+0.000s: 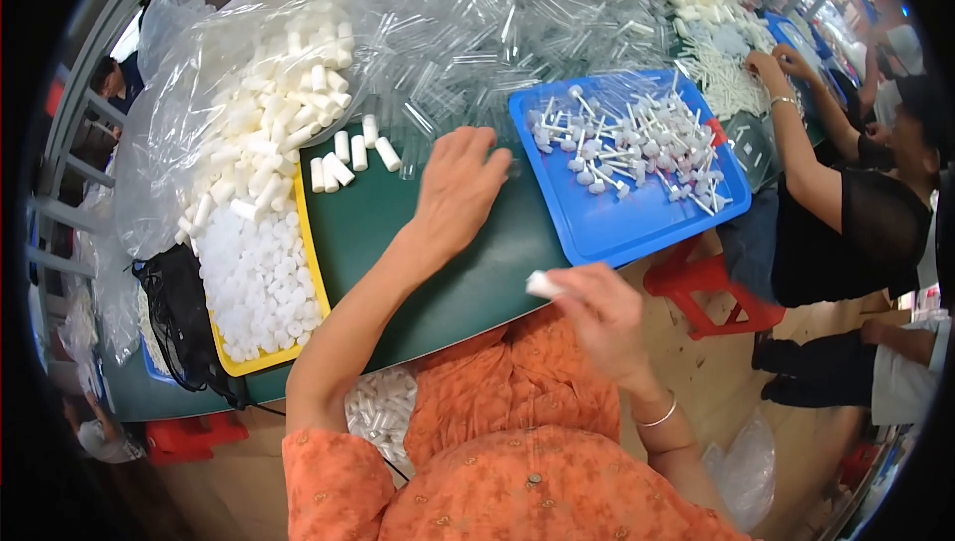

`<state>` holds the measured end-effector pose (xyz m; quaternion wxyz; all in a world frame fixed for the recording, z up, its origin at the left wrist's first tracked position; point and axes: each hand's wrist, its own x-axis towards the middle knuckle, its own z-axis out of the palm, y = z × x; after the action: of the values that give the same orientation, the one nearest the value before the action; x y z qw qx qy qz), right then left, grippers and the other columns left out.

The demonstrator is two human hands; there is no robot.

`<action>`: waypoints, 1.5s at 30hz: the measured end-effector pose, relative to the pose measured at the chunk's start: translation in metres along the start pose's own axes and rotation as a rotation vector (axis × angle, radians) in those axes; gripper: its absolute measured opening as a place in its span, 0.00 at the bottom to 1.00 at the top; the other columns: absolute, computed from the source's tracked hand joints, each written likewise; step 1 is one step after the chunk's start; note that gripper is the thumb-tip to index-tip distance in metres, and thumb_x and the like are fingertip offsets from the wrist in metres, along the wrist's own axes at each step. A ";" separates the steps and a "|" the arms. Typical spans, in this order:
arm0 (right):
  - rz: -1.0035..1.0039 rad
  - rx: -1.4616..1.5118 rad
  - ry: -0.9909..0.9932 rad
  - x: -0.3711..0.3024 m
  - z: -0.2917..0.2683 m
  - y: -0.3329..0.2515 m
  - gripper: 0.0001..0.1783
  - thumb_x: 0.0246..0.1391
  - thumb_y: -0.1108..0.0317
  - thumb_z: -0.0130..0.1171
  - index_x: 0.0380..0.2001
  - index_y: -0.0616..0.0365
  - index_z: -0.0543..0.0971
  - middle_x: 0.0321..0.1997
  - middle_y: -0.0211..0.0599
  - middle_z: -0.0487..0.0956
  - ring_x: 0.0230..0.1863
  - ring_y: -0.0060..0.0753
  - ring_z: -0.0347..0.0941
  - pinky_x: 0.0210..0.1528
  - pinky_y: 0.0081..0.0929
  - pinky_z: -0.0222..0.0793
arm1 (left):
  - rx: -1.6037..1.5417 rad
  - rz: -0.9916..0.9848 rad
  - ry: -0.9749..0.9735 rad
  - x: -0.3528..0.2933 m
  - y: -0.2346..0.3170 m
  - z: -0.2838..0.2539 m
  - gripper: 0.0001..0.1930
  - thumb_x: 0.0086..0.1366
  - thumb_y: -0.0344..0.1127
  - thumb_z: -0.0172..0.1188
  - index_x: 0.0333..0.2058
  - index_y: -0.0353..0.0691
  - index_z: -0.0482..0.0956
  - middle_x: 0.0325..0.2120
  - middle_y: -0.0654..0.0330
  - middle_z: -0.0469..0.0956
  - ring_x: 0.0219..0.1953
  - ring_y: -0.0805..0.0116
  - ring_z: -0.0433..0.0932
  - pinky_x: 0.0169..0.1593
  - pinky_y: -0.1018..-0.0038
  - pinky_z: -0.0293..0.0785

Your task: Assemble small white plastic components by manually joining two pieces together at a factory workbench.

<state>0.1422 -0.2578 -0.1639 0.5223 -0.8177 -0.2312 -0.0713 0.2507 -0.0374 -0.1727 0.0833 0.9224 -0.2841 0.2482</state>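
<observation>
My left hand [463, 188] is palm down at the near edge of a heap of clear plastic tubes [448, 34], its fingers bent and slightly apart; the fingertips are partly hidden. Just left of it, several short white cylinders [360, 151] stand or lie on the green table. My right hand [605, 317] is raised over the table's front edge, thumb and fingers pinched on a short white cylinder [543, 284]. A blue tray [587, 223] beyond it holds many white stems with rounded, cap-like ends [627, 148].
Left is a yellow tray [314, 277] of small white caps, with a plastic bag spilling white cylinders [288, 113] behind. A black cloth item [179, 312] hangs beside it. On the right, a person's arms [804, 133] work at a white pile, near a red stool [711, 292].
</observation>
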 end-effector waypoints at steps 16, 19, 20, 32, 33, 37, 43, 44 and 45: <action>0.045 0.122 -0.255 -0.009 0.005 0.006 0.14 0.52 0.77 0.63 0.43 0.56 0.83 0.34 0.35 0.77 0.31 0.33 0.74 0.32 0.26 0.69 | -1.127 -0.566 -0.396 -0.109 0.080 -0.072 0.17 0.67 0.31 0.55 0.54 0.36 0.72 0.36 0.59 0.74 0.34 0.71 0.72 0.39 0.75 0.70; -0.117 -0.013 -0.252 -0.009 0.008 0.006 0.13 0.49 0.78 0.64 0.40 0.57 0.83 0.34 0.37 0.78 0.30 0.33 0.74 0.32 0.25 0.69 | -1.057 -0.533 -0.442 -0.107 0.079 -0.079 0.16 0.66 0.30 0.56 0.52 0.37 0.73 0.37 0.57 0.76 0.35 0.66 0.74 0.40 0.72 0.71; -0.205 -0.041 -0.250 -0.007 0.008 0.005 0.12 0.49 0.77 0.65 0.39 0.57 0.82 0.34 0.37 0.79 0.31 0.36 0.75 0.33 0.27 0.70 | -1.010 -0.505 -0.469 -0.107 0.079 -0.081 0.15 0.66 0.30 0.56 0.52 0.37 0.74 0.38 0.56 0.76 0.35 0.65 0.75 0.40 0.71 0.71; 0.121 0.304 -0.398 -0.004 0.005 0.000 0.14 0.48 0.75 0.67 0.40 0.62 0.79 0.33 0.37 0.79 0.35 0.35 0.77 0.37 0.28 0.71 | -1.258 -0.751 -0.511 -0.124 0.083 -0.085 0.09 0.70 0.35 0.53 0.44 0.36 0.72 0.31 0.58 0.76 0.33 0.68 0.74 0.39 0.72 0.70; 0.289 0.435 -0.438 -0.007 0.003 0.004 0.13 0.49 0.75 0.67 0.40 0.62 0.79 0.33 0.37 0.79 0.36 0.33 0.78 0.38 0.27 0.71 | -1.257 -0.752 -0.509 -0.124 0.084 -0.084 0.09 0.70 0.35 0.53 0.44 0.36 0.72 0.31 0.58 0.76 0.33 0.68 0.74 0.39 0.72 0.70; 0.098 0.328 -0.547 -0.008 0.015 -0.001 0.08 0.53 0.77 0.64 0.38 0.65 0.80 0.35 0.37 0.80 0.36 0.25 0.77 0.40 0.22 0.74 | -1.244 -0.672 -0.482 -0.131 0.098 -0.080 0.12 0.73 0.38 0.49 0.45 0.35 0.73 0.28 0.58 0.75 0.31 0.69 0.73 0.38 0.73 0.69; 0.363 0.530 -0.561 -0.016 0.018 0.002 0.08 0.55 0.77 0.63 0.39 0.65 0.80 0.37 0.34 0.78 0.36 0.21 0.75 0.38 0.19 0.74 | -1.203 -0.711 -0.460 -0.142 0.106 -0.076 0.12 0.74 0.37 0.46 0.43 0.35 0.74 0.27 0.57 0.74 0.30 0.64 0.74 0.37 0.70 0.69; 0.367 0.529 -0.553 -0.018 0.019 0.005 0.08 0.55 0.77 0.63 0.39 0.65 0.80 0.37 0.34 0.78 0.36 0.21 0.75 0.38 0.19 0.74 | -1.138 -0.700 -0.452 -0.142 0.108 -0.077 0.12 0.74 0.36 0.46 0.43 0.35 0.74 0.26 0.57 0.74 0.30 0.64 0.74 0.36 0.69 0.69; 0.360 0.545 -0.570 -0.020 0.019 0.008 0.08 0.55 0.77 0.63 0.38 0.65 0.80 0.37 0.33 0.77 0.37 0.21 0.75 0.39 0.19 0.73 | -1.141 -0.693 -0.458 -0.143 0.110 -0.076 0.12 0.74 0.36 0.46 0.43 0.35 0.74 0.26 0.57 0.74 0.30 0.64 0.74 0.36 0.69 0.69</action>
<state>0.1257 -0.2496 -0.1866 0.6386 -0.6640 -0.2304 0.3133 0.0550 -0.0371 -0.1780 0.5663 0.8011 -0.0701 -0.1807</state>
